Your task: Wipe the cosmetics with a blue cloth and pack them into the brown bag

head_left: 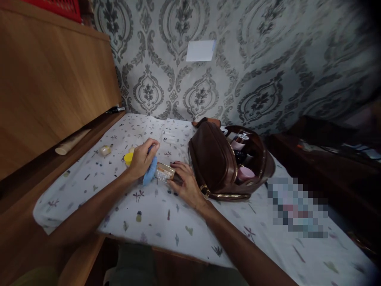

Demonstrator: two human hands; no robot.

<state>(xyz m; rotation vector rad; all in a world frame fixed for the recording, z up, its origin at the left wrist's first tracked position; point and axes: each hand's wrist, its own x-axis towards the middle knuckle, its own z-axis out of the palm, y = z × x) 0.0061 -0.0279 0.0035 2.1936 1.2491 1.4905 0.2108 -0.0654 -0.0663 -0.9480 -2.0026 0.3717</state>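
Observation:
My left hand (141, 159) is closed around a light blue cloth (149, 173), which hangs below its fingers. My right hand (188, 183) grips a small clear bottle (164, 172) with a silvery, glittery part, lying on its side just above the table. The cloth touches or nearly touches the bottle's left end. Something round and yellow (128, 159) shows behind my left wrist, mostly hidden. Right of my right hand stands a brown leather cosmetic bag (212, 155), unzipped, with a pink-lidded jar (245, 173) and a clear-capped bottle (240, 140) inside.
A white patterned cloth covers the table (184, 234). A small pale jar (105, 150) sits at the left, near a wooden cabinet (56, 75). A pixelated item (297, 210) lies at the right. Patterned wallpaper (149, 91) rises behind the table.

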